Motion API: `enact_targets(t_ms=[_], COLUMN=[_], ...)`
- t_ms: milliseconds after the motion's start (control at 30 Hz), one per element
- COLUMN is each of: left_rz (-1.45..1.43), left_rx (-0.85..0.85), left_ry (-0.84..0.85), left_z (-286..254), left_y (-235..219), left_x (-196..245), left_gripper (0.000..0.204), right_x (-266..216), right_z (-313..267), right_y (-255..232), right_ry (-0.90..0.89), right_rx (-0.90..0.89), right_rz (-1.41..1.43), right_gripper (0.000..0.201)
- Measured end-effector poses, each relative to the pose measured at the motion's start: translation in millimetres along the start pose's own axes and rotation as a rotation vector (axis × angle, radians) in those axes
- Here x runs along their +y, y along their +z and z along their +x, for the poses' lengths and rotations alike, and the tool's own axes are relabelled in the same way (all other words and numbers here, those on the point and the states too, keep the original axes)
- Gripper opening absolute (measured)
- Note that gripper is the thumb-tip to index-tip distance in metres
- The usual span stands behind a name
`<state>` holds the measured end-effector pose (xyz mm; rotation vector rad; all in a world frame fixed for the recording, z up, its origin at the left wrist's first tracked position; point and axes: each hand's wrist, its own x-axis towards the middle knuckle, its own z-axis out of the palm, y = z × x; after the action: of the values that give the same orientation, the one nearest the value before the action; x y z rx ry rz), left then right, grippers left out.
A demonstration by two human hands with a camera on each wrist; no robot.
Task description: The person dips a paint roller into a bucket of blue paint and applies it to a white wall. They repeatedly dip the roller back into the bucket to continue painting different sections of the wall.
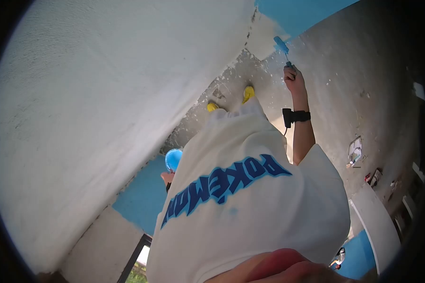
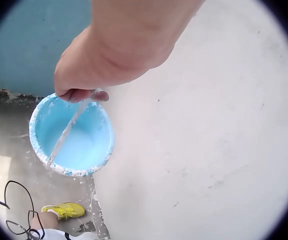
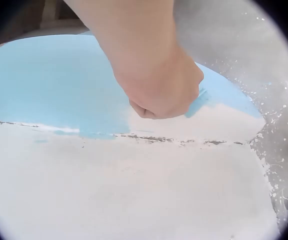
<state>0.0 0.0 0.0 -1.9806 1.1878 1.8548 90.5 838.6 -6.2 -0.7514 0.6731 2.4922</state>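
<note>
Blue paint (image 3: 49,80) spread wide, adjoining pale patch (image 3: 224,120) bare: coating looks partial | right hand (image 1: 295,80): fingers curled round roller (image 1: 281,45) near patch | left hand (image 2: 89,67): fingers grip handle (image 2: 66,132), bucket (image 2: 109,137) below

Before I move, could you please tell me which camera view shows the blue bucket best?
The left wrist view, as it looks down into the blue bucket, its handle crossing the opening. The head view shows it small beside the shirt; the right wrist view does not show it.
</note>
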Motion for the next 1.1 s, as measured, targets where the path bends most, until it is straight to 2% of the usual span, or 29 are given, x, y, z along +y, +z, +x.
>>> enact_targets(t_ms=[67,100,133,200,367,433,533,667,700,767,800,867,900,1000,1067,1100], left_rz=[0.238,0.26,0.213,0.158,0.564,0.734,0.973,1.286,1.28,1.186,1.179,0.766,0.758,0.492,0.315,0.305], left_rx=[-0.176,-0.105,-0.054,-0.074,-0.082,-0.067,-0.079,-0.093,-0.102,0.001,-0.008,-0.093,-0.101,-0.118,-0.14,-0.149], left_ry=[0.201,0.284,0.269,0.191,0.386,0.46,0.582,0.748,0.753,0.694,0.702,0.512,0.517,0.366,0.27,0.274], left_z=[11.4,-39.2,-41.2,2.2,-20.5,-43.5,-63.8,-102.1,-132.7,-192.8,-171.4,-112.3,-102.8,-74.1,-71.3,-83.1], left_y=[-5.7,-52.8,-48.3,7.7,48.4,47.9,78.1,104.5,122.6,146.6,143.5,123.2,124.2,111.6,117.5,122.7], left_x=[-8.8,70.5,70.2,14.9,2.0,-2.5,-18.6,-30.5,-39.3,-50.8,-45.1,-26.2,-22.9,-13.8,-7.9,-11.3], left_gripper=[0.017,0.017,0.02,0.024,0.027,0.029,0.031,0.034,0.034,0.042,0.042,0.039,0.039,0.033,0.03,0.03], right_x=[-3.8,46.5,47.0,24.4,47.5,53.8,54.6,53.9,55.1,53.8,48.8,43.3,42.2,41.0,39.7,40.7], right_z=[-39.8,-58.8,-74.3,-94.2,-141.7,-156.8,-159.4,-124.3,-109.5,-71.8,-46.9,4.5,28.1,75.0,91.6,92.8], right_y=[30.3,5.4,17.8,65.5,98.8,101.7,101.5,77.7,72.1,54.8,42.8,10.3,0.4,-28.9,-31.9,-24.0], right_ry=[0.032,0.077,0.072,0.018,-0.08,-0.111,-0.128,-0.12,-0.111,-0.104,-0.1,-0.116,-0.113,-0.114,-0.081,-0.074], right_rx=[-0.035,0.012,0.009,-0.038,-0.066,-0.042,-0.059,-0.018,-0.009,-0.002,0.004,-0.021,-0.032,-0.056,-0.007,-0.018], right_rz=[0.017,0.107,0.083,-0.003,-0.186,-0.24,-0.355,-0.307,-0.256,-0.219,-0.183,-0.188,-0.19,-0.127,-0.091,-0.095], right_gripper=[0.022,0.022,0.022,0.023,0.025,0.026,0.027,0.027,0.027,0.026,0.025,0.026,0.026,0.026,0.025,0.025])
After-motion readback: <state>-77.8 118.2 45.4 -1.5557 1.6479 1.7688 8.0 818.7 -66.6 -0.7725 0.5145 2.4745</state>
